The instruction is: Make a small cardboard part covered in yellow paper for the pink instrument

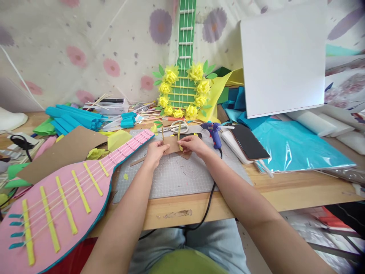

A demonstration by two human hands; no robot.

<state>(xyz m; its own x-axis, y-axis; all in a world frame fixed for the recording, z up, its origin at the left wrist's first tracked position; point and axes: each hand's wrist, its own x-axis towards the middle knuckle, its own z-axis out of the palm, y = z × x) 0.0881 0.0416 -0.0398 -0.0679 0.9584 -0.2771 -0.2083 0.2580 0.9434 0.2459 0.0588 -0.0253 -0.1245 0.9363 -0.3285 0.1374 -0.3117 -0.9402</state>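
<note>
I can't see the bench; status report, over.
Left hand, right hand: both gripping cardboard. Scissors just behind it. Glue gun right of right hand.

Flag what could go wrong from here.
The cord hangs over the table edge; an arm could snag it and drag the glue gun. The glue gun also sits close to the right hand; if hot, it might burn. The narrow yellow strip in that hand might bend if pinched hard.
</note>
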